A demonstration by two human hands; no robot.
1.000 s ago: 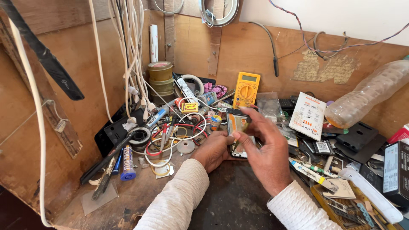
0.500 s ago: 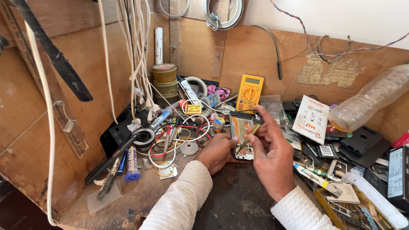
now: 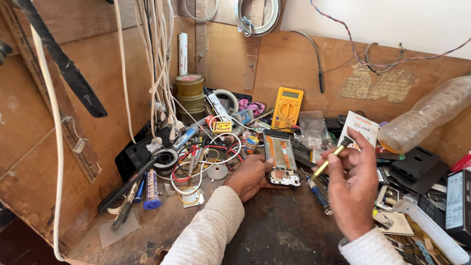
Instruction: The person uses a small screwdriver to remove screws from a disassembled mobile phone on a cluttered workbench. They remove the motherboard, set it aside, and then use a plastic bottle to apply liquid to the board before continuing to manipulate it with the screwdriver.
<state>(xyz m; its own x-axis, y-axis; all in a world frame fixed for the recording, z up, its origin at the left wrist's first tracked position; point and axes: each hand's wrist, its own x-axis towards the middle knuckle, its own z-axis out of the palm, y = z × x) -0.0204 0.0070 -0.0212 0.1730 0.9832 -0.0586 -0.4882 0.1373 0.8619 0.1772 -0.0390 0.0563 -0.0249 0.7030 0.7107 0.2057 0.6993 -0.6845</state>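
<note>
Opened phone (image 3: pixel 280 158) lies on the bench (image 3: pixel 274 230), long axis pointing away, steadied by left hand (image 3: pixel 251 175); right hand (image 3: pixel 354 189), raised just beside it, pinches a brass-handled screwdriver (image 3: pixel 329 159).

The person wears a long-sleeved top of a pale, off-white knit, and the fabric has a fine ribbed texture along both arms. The left sleeve (image 3: pixel 208 230) shows from the forearm to the wrist and ends in a simple soft cuff just behind the left hand (image 3: pixel 252 176), with some small folds near the wrist. The right sleeve (image 3: pixel 370 250) shows only a little at the bottom edge, below the bare right hand (image 3: pixel 353 189), and no ring or watch is visible.
</note>
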